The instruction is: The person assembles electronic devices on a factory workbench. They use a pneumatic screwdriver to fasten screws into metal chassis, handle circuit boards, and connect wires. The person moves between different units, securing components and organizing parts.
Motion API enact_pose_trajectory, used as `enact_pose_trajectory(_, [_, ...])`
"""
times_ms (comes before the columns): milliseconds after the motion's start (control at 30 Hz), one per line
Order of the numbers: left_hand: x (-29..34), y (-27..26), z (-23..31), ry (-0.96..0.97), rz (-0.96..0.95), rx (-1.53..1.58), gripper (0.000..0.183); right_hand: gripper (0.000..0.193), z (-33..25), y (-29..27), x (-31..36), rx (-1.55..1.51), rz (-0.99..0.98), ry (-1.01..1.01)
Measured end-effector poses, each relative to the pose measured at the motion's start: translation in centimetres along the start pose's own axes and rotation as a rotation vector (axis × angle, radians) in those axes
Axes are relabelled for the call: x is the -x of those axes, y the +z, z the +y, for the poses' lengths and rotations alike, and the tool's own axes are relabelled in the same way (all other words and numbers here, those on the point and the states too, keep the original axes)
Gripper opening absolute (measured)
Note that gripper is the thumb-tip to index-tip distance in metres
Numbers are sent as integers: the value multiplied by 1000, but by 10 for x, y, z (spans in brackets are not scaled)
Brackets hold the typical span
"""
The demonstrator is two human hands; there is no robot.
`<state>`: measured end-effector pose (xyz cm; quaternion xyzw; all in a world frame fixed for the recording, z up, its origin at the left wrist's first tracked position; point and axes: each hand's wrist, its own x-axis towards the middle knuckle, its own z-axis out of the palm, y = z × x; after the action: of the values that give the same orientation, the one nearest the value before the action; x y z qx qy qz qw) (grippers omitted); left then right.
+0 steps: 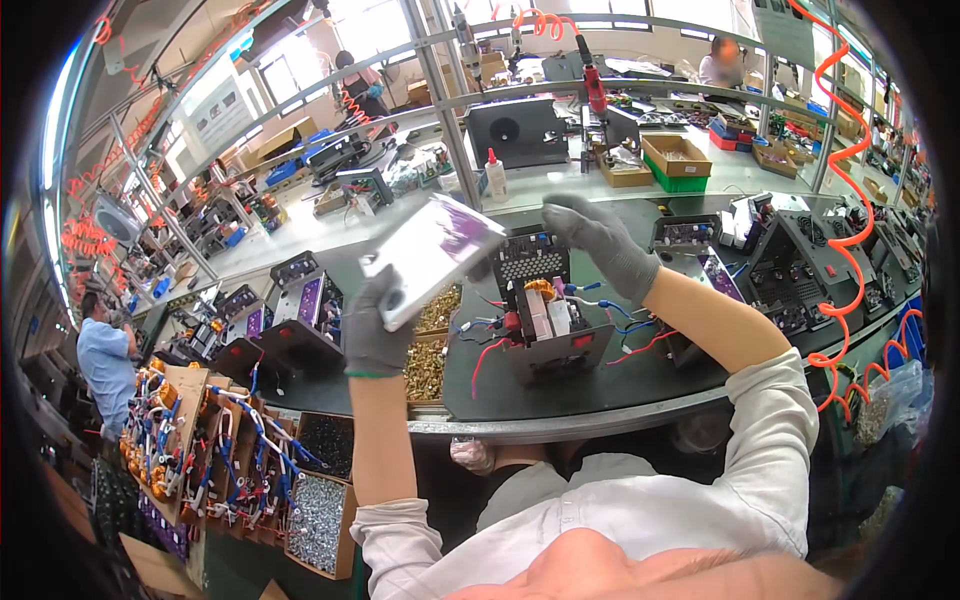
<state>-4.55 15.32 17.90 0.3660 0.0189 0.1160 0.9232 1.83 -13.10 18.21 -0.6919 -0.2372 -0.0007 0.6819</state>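
My left hand (375, 325), in a grey glove, grips the edge of a shiny metal plate (410, 255) with a purple area on its face. The plate is tilted in the air and slightly blurred. My right hand (608, 248), also gloved, hangs above the far right side of an open black electronics chassis (562, 358). Its fingers stretch leftward, apart from the plate, and hold nothing visible. Inside the chassis are white blocks, an orange coil (540, 289) and a perforated panel (532, 268). Red and blue wires (487, 362) spill out around it.
Trays of brass fasteners (425, 370) lie left of the chassis. More chassis (305, 340) line the bench on both sides. Boxes of wired coils (225, 440) and silver screws (318, 520) stand at lower left. A red screwdriver (595, 90) hangs overhead; an orange coiled hose (858, 190) hangs right.
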Motion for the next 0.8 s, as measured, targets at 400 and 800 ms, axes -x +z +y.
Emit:
enact_pose_trajectory(400, [-29, 8, -106, -659, -265, 222, 29, 44, 37, -27, 37, -481, -18, 708])
enact_pose_trajectory(800, [-50, -31, -143, -482, -6, -213, 23, 39, 68, -5, 47, -423, 54, 625])
